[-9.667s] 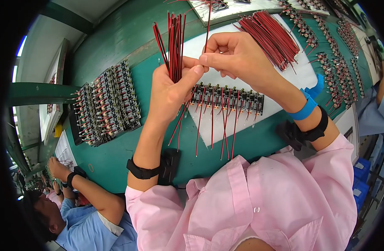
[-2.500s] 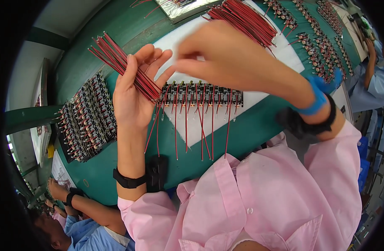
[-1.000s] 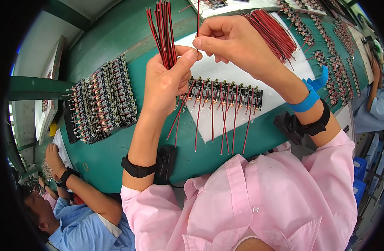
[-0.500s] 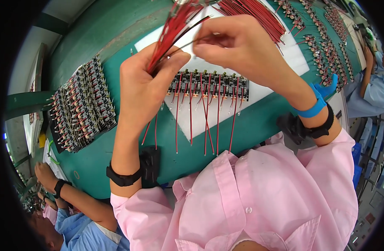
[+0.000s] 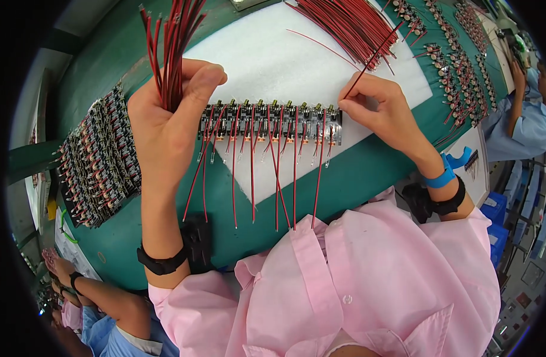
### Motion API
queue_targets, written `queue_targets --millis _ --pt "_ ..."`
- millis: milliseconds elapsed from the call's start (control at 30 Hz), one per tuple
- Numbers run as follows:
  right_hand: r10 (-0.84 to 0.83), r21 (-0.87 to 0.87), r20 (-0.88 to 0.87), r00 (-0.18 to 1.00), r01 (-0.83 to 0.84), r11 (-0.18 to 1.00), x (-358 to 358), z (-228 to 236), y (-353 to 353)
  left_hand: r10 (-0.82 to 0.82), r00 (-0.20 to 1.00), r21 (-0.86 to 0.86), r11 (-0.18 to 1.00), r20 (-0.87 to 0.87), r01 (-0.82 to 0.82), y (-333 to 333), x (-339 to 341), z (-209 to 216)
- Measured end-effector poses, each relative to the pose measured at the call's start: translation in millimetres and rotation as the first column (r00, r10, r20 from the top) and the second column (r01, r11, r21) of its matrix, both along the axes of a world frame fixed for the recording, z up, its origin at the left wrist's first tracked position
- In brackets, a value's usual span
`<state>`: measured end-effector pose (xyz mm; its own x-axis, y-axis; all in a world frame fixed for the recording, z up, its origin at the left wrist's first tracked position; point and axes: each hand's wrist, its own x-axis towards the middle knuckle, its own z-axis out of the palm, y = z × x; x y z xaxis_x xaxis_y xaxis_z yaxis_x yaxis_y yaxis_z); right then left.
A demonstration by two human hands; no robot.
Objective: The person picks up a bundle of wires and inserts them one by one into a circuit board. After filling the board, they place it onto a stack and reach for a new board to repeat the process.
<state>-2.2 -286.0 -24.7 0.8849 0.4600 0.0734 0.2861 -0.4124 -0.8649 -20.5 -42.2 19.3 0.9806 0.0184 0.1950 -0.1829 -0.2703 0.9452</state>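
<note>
The left hand (image 5: 172,128) is clamped around an upright bundle of red and black wires (image 5: 173,65), its thumb pressed across the front, beyond the left end of a row of circuit boards (image 5: 273,122). The right hand (image 5: 383,110) pinches a single wire (image 5: 360,78) between thumb and fingers, just beside the row's right end; the wire slants up and to the right, and its lower tip is too small to make out. The two hands are well apart. The row of boards lies partly on a white sheet (image 5: 243,62) spread over the green tabletop (image 5: 136,244). Long red and black wires run from the boards toward the person, several reaching past the sheet's edge, with two crossing each other. A large pile of wires (image 5: 338,27) rests at the sheet's far side, and one loose wire (image 5: 323,45) lies to the left of it. A block of stacked boards (image 5: 100,157) stands at left, partly behind the left hand. Further boards (image 5: 457,83) with round parts are set in lines at right. A blue band (image 5: 440,177) encircles the right wrist.
</note>
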Motion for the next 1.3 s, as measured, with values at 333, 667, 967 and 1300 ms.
queue_targets --millis 333,667,967,1300 --pt "0.005 0.033 0.017 1.0 -0.006 0.999 0.4 -2.8 -0.9 0.026 0.999 0.02 0.999 -0.041 -0.025 0.1 1.0 -2.9" --pt "0.08 -0.002 0.103 0.991 -0.08 0.997 3.4 -1.1 -3.0 0.055 0.997 0.04 0.998 -0.063 -0.052 1.0 1.8 -3.6" --pt "0.099 0.019 0.109 0.989 -0.101 0.995 4.0 -2.7 -4.0 0.069 0.997 0.092 0.994 -0.018 -0.067 -0.9 3.4 -8.9" --pt "0.119 -0.004 0.236 0.964 -0.121 0.993 2.6 -5.5 -3.3 0.09 0.993 0.019 0.996 -0.075 -0.089 0.6 2.8 -6.1"
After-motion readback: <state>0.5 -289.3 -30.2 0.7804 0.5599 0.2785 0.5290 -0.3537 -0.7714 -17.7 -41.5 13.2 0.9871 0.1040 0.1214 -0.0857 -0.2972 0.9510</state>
